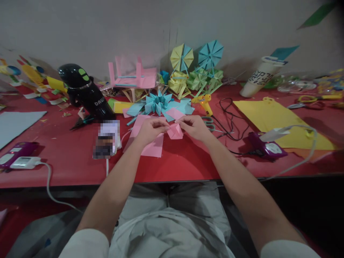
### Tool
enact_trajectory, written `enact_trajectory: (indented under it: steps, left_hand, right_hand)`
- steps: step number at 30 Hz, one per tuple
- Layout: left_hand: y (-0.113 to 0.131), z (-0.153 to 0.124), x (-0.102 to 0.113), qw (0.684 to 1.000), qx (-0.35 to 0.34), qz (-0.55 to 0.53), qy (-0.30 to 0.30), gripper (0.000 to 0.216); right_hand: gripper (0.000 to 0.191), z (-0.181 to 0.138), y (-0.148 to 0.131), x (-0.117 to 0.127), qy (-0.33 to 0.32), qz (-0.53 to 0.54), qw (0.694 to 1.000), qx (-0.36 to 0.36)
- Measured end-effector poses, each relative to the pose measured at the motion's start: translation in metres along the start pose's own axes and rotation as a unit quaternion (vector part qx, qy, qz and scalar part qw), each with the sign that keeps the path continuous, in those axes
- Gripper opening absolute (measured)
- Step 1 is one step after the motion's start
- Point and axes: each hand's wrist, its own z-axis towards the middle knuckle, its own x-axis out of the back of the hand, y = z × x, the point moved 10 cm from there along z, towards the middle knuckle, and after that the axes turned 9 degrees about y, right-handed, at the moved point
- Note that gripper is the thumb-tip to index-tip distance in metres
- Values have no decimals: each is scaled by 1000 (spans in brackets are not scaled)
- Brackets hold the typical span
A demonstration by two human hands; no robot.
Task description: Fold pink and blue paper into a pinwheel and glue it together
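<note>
Both my hands meet over the red table (174, 168) and pinch a small folded pink paper piece (175, 132). My left hand (152, 129) grips its left edge with closed fingers. My right hand (194, 127) holds its upper right edge, fingers closed as well. Under my left hand lies a flat pink paper sheet (153, 147). Just beyond the hands sits a blue folded paper star (158, 103) on light blue paper.
A yellow glue gun (204, 102) with black cord and scissors (209, 122) lie right of my hands. A black bottle (86, 91) stands to the left, a large yellow sheet (276, 120) and purple device (264, 147) to the right. Paper pinwheels (196, 68) line the back.
</note>
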Motion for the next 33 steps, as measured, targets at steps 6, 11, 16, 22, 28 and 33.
enact_trajectory:
  steps: [6,11,16,22,28,33]
  left_hand:
    - [-6,0,2,1000,31,-4,-2,35]
    - [-9,-1,3,998,57,-6,-5,39]
    - [-7,-1,8,998,60,-10,21,37]
    - [-6,1,8,998,37,-24,35,33]
    - [-3,3,6,1000,-1,-8,22,30]
    - [-1,2,4,999,-23,7,22,27]
  right_hand:
    - [37,1,-2,-1,4,-2,1000,12]
    - [46,-1,-8,-3,-14,0,1000,6]
    - [42,-3,-15,-7,-20,34,999,2]
    - [34,-1,-12,1,25,9,999,25]
    - [31,0,-14,1,31,-1,998,45]
    - [30,1,-14,3,40,-2,998,50]
